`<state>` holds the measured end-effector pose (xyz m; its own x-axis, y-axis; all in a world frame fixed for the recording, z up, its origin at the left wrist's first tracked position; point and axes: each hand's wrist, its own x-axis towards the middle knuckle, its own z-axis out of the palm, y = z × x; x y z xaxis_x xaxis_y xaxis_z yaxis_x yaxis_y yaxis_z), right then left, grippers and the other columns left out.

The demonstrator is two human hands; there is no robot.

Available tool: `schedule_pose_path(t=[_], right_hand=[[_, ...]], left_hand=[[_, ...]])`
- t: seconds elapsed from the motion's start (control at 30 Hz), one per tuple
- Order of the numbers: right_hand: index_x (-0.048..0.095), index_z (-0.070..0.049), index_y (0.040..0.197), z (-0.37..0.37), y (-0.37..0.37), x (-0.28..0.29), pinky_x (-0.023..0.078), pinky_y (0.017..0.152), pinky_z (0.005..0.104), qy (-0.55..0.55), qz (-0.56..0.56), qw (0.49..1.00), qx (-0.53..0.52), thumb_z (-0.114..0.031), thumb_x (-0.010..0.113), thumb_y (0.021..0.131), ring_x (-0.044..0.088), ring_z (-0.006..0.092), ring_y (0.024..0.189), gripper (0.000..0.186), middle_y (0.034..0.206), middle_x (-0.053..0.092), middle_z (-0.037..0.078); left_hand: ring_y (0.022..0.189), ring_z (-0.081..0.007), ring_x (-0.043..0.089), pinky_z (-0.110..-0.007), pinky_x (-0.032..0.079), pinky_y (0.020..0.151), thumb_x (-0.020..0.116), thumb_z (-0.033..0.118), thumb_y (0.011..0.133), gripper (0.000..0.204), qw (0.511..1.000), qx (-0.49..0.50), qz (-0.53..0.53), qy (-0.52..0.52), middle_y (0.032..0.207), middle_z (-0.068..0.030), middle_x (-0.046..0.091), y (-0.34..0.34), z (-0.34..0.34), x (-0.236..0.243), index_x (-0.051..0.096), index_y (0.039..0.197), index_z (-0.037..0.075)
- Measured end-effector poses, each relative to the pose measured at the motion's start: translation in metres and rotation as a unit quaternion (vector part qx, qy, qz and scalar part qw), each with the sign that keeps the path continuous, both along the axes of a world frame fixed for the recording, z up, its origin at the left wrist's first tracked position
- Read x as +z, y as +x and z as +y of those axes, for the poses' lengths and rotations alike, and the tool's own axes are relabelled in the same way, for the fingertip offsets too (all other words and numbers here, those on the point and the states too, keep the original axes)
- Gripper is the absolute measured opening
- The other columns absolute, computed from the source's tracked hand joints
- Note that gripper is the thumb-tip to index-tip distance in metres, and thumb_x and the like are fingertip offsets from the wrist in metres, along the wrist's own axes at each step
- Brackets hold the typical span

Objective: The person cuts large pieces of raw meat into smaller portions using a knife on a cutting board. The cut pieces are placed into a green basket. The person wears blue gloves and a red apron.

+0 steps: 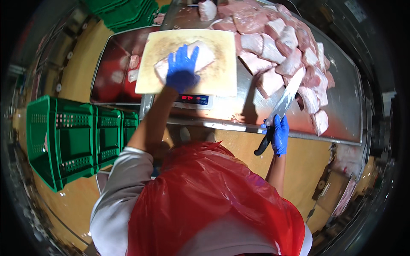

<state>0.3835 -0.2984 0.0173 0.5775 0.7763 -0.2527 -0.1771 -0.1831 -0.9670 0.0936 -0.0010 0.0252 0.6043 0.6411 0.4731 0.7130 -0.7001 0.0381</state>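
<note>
My left hand (183, 70), in a blue glove, lies with fingers spread on a pale slab of meat (206, 55). That slab rests on a cream cutting board (224, 81), which sits over a digital scale (196, 100) with a lit red display. In my blue-gloved right hand (280, 134) is a knife (289, 94), gripped near its black handle at the table's front edge. Its long blade points up and to the right, over the heap of meat. Many thick meat pieces (290, 62) lie piled on the steel table right of the board.
A red tray (112, 64) with a few small meat pieces stands left of the board. Green crates (74, 136) are at the lower left, and more green crates (128, 15) are stacked at the back left. The steel table (341, 115) ends at a front edge before me.
</note>
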Motion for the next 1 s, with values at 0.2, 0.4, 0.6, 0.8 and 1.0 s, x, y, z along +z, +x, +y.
schedule_pose_path(t=[0.2,0.4,0.6,0.8,1.0], right_hand=[[0.054,-0.002,0.106,0.074,-0.082,0.033,0.049,0.051,0.0332,-0.036,-0.361,0.922,0.137,-0.020,0.056,0.104,0.064,0.0213,0.058,0.018,0.079,0.067,0.013],[0.049,0.000,0.105,0.163,-0.184,0.020,0.049,0.065,0.0538,0.091,-0.515,0.800,0.293,-0.011,0.056,0.098,0.062,0.0484,0.077,0.015,0.088,0.063,0.029],[0.040,-0.001,0.106,0.235,-0.244,0.045,0.049,0.065,0.0553,0.045,-0.532,0.792,0.297,-0.016,0.054,0.098,0.062,0.0497,0.079,0.021,0.088,0.061,0.031],[0.040,0.003,0.111,0.166,-0.216,0.045,0.052,0.066,0.0546,-0.097,-0.557,0.707,0.424,-0.006,0.050,0.095,0.065,0.0494,0.077,0.021,0.086,0.064,0.032],[0.038,0.006,0.121,0.077,-0.177,0.067,0.050,0.058,0.0561,-0.215,-0.601,0.601,0.481,-0.009,0.047,0.097,0.065,0.0469,0.069,0.030,0.079,0.064,0.032]], left_hand=[[0.106,-0.0300,0.065,-0.047,0.047,0.100,0.068,0.007,0.078,0.034,0.956,-0.015,-0.275,-0.097,0.116,-0.0149,0.067,-0.100,-0.084,-0.012,0.068,0.111,0.006],[0.090,-0.0266,0.069,-0.037,0.056,0.081,0.074,0.008,0.080,0.030,0.845,0.127,-0.468,-0.227,0.101,-0.0153,0.068,-0.132,-0.049,0.002,0.066,0.108,0.003],[0.088,-0.0200,0.068,-0.032,0.057,0.076,0.081,-0.002,0.071,0.053,0.858,0.079,-0.472,-0.184,0.103,-0.0120,0.063,-0.088,-0.041,-0.016,0.054,0.115,0.001],[0.089,-0.0181,0.065,-0.031,0.057,0.080,0.079,-0.007,0.068,0.059,0.791,0.096,-0.535,-0.283,0.103,-0.0105,0.061,-0.089,-0.044,-0.021,0.049,0.119,-0.001],[0.087,-0.0239,0.061,-0.036,0.050,0.072,0.068,-0.003,0.075,0.035,0.856,0.081,-0.461,-0.221,0.097,-0.0131,0.056,-0.102,-0.029,-0.023,0.059,0.108,0.002]])
